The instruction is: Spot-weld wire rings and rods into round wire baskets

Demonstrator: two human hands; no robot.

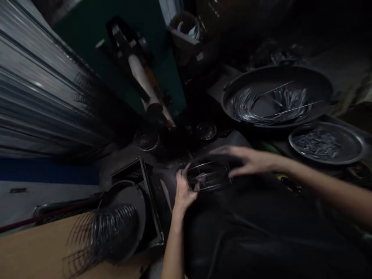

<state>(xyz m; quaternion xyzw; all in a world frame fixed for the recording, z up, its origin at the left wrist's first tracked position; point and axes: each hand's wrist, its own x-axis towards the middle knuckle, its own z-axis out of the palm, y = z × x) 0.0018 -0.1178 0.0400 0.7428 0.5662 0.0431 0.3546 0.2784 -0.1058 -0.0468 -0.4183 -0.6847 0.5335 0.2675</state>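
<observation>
A round dark frame with thin metal wires (207, 186) is between my two hands, blurred by motion. My left hand (185, 190) is closed on its left rim, thumb on the near side. At the upper right of the frame, my right hand (244, 161) has its fingers and thumb apart around the rim. Whether they touch it is too blurred and dark to tell. Beneath the hands lies dark cloth (247, 228).
A large pan (322, 83) of bent wires and a smaller dish (353, 145) of short metal pieces are at right. Lower left are a round container (141, 209) with curved wire racks and a crate (158, 228). A green machine (171, 73) stands ahead.
</observation>
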